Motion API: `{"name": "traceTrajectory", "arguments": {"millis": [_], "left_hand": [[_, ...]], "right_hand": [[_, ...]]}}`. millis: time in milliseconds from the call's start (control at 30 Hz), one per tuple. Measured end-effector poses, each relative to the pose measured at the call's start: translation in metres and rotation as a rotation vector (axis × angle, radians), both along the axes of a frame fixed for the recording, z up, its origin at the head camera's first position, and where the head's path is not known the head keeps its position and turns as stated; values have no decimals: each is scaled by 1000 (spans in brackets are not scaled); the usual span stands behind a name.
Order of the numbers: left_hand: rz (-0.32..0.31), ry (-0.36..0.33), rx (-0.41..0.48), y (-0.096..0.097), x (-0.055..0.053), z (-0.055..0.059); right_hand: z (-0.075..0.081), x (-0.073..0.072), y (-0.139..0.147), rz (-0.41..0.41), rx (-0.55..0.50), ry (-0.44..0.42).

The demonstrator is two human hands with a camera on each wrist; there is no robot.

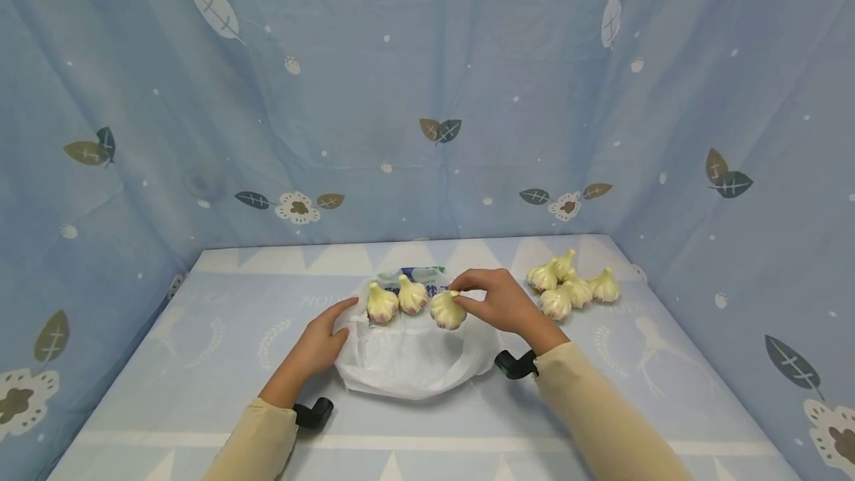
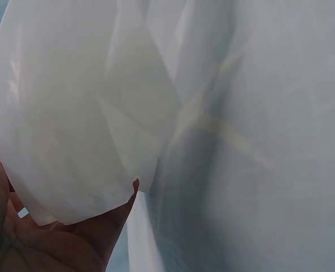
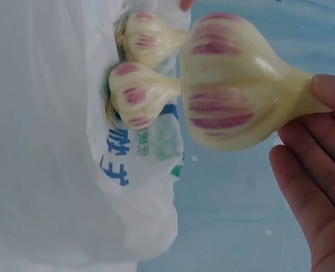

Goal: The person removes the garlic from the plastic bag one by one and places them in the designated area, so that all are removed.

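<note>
My right hand [image 1: 502, 301] pinches a garlic bulb [image 1: 447, 310] by its stem between thumb and fingertips, over the white plastic bag [image 1: 407, 366]. In the right wrist view the held bulb [image 3: 229, 82] shows purple streaks on pale skin. Two more garlic bulbs, one at the left [image 1: 382, 304] and one beside it [image 1: 413, 295], sit side by side at the bag's far part. My left hand [image 1: 317, 347] rests against the bag's left edge, index finger extended and thumb apart from it. White plastic [image 2: 71, 113] covers part of its fingers in the left wrist view.
Several garlic bulbs [image 1: 557, 301] lie in a cluster at the back right of the table [image 1: 220, 362]. Blue and green print [image 1: 427, 273] shows on the bag's far side. A patterned blue curtain [image 1: 374, 95] stands behind the table and along both sides.
</note>
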State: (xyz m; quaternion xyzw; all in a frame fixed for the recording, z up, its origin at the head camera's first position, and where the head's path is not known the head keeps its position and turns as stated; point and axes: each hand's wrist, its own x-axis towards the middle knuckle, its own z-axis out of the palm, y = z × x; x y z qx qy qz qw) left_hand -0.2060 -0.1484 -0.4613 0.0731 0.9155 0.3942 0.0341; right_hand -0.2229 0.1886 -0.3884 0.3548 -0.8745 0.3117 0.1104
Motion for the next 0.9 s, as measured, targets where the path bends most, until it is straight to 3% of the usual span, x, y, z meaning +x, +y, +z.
{"name": "traceTrajectory", "arguments": {"millis": [633, 900], "left_hand": [[-8, 16, -14, -3, -4, 6], [-6, 5, -1, -1, -2, 4]], "right_hand": [[11, 8, 49, -132, -51, 84], [12, 15, 69, -198, -53, 48]]}}
